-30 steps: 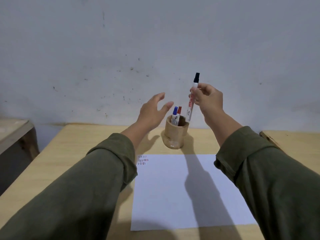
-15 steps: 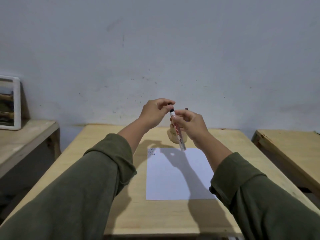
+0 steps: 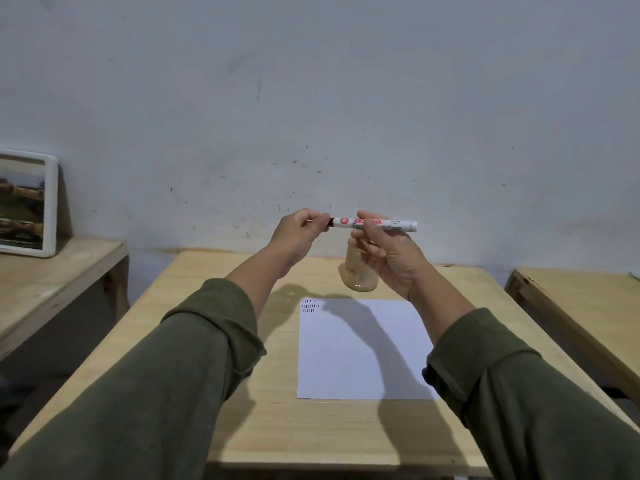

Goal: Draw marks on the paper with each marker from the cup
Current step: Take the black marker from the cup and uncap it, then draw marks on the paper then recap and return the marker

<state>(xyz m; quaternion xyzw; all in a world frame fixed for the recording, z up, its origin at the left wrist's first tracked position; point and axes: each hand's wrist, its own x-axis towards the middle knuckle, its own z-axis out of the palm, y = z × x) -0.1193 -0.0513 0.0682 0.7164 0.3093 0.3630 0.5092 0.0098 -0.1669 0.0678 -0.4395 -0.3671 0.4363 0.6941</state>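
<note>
Marker held level, cap about to come off

Marker (image 3: 375,224) lies horizontal in mid-air, above and in front of the cup, white barrel w/ red print. Right hand (image 3: 388,252) is wrapped round the barrel's middle, thumb on top, fingers curled under. Left hand (image 3: 298,233) pinches the dark cap end between thumb and fingertips, closed tight on it. Cap looks seated; no gap shows btwn cap and barrel.

To do this step well, probably: keep the right hand's grip firm and steady, pull the left hand straight out along the barrel's line, no bending, so the cap comes free w/o a jerk. Keep the cap in the left hand for recapping.

Just below the right hand stands the tan cup (image 3: 358,277), its mouth hidden by that hand. Near side of the cup, a white paper (image 3: 349,355) lies flat on the wooden bench (image 3: 221,420), w/ three short rows of small marks (image 3: 310,305) in its far-left corner; the rest is blank. Hand shadows fall across the sheet.
</note>
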